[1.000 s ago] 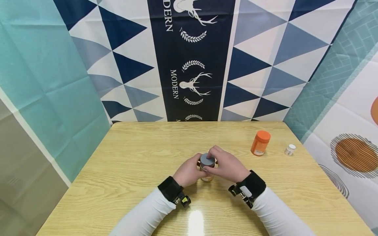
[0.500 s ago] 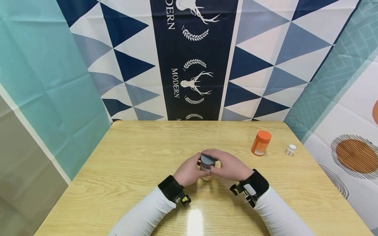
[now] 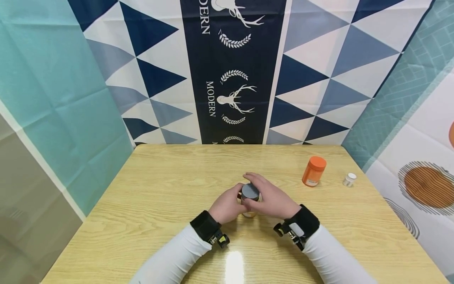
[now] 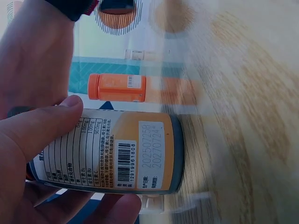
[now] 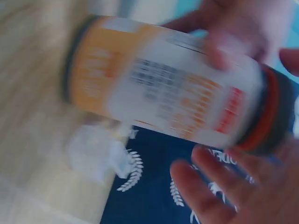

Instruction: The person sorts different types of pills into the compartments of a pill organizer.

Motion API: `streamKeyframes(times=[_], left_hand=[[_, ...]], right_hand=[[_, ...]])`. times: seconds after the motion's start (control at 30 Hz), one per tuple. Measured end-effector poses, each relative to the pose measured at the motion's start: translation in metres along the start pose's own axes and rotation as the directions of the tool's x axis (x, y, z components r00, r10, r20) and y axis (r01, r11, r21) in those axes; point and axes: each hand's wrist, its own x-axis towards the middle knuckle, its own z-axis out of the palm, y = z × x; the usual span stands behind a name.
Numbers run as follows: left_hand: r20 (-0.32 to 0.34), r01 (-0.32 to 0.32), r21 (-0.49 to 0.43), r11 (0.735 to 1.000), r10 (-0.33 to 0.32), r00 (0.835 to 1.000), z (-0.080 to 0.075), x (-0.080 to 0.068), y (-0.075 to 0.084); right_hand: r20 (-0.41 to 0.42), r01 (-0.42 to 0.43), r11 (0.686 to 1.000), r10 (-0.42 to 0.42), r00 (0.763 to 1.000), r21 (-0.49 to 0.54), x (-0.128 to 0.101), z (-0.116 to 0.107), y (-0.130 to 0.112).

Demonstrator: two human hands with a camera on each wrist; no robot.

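A pill bottle [image 4: 107, 151] with a grey lid [image 3: 250, 191] and a white-and-orange label stands upright near the middle of the table. My left hand [image 3: 226, 206] grips its body, with the thumb across the label in the left wrist view. Around the lid is my right hand [image 3: 273, 200], its thumb in front and its fingers spread behind and above. In the right wrist view those fingers [image 5: 201, 193] are fairly straight and apart from the bottle, and a red-orange band shows just under the lid. Blur hides whether the thumb touches the lid.
An orange jar [image 3: 313, 171] with an orange lid stands at the back right of the wooden table [image 3: 170, 173]. To its right is a small white-capped bottle [image 3: 349, 180]. A blurred whitish object [image 5: 96, 151] shows beyond the bottle in the right wrist view.
My right hand closed around the lid half a second ago, then turned back and its fingers spread off it. The left hand and bottle stay in place.
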Motion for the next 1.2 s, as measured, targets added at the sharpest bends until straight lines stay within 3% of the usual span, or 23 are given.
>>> streamKeyframes(times=[0.1, 0.2, 0.4, 0.5, 0.6, 0.7, 0.8, 0.9, 1.03, 1.13, 1.2], left_hand=[[-0.007, 0.006, -0.01, 1.0, -0.006, 1.0, -0.001, -0.001, 0.001], [-0.007, 0.015, -0.03, 0.999, -0.016, 1.0, -0.001, -0.001, 0.001], [0.004, 0.031, -0.062, 0.998, -0.031, 1.0, 0.001, -0.003, -0.001], [0.001, 0.039, -0.066, 0.997, -0.039, 0.999, 0.002, -0.004, 0.0], [-0.006, 0.035, -0.054, 0.998, -0.035, 0.999, 0.002, -0.003, 0.0], [-0.012, 0.028, -0.056, 0.998, -0.028, 1.0, 0.002, -0.002, 0.0], [-0.009, 0.021, -0.081, 0.996, -0.022, 1.0, 0.002, -0.002, 0.0], [0.003, 0.016, -0.108, 0.994, -0.016, 1.0, 0.003, -0.002, 0.0], [0.025, 0.032, -0.15, 0.988, -0.029, 0.999, 0.004, -0.004, 0.001], [0.02, 0.038, -0.159, 0.987, -0.036, 0.999, 0.004, -0.004, 0.002], [0.015, 0.039, -0.153, 0.988, -0.037, 0.999, 0.003, -0.003, 0.003]], right_hand=[[0.065, 0.056, 0.997, -0.059, 0.996, 0.057, -0.003, -0.012, 0.001], [0.056, 0.07, 0.997, -0.072, 0.996, 0.04, -0.003, -0.015, 0.0], [-0.064, -0.06, 0.997, 0.057, 0.996, -0.045, 0.001, -0.001, 0.0], [-0.104, -0.109, 0.993, 0.104, 0.989, -0.036, 0.0, 0.0, 0.001], [-0.07, -0.046, 0.998, 0.048, 0.996, 0.036, -0.002, -0.009, 0.002], [0.031, 0.049, 0.993, -0.053, 0.998, 0.103, -0.004, -0.019, 0.001], [0.083, 0.086, 0.991, -0.095, 0.992, 0.104, -0.005, -0.021, 0.001], [0.038, 0.051, 0.998, -0.053, 0.998, 0.047, -0.003, -0.013, 0.001], [-0.073, -0.068, 0.997, 0.066, 0.995, -0.022, -0.002, 0.001, 0.002], [-0.139, -0.112, 0.994, 0.112, 0.984, 0.002, -0.002, 0.001, 0.002], [-0.125, -0.079, 0.996, 0.085, 0.989, 0.052, -0.003, -0.007, 0.002]])
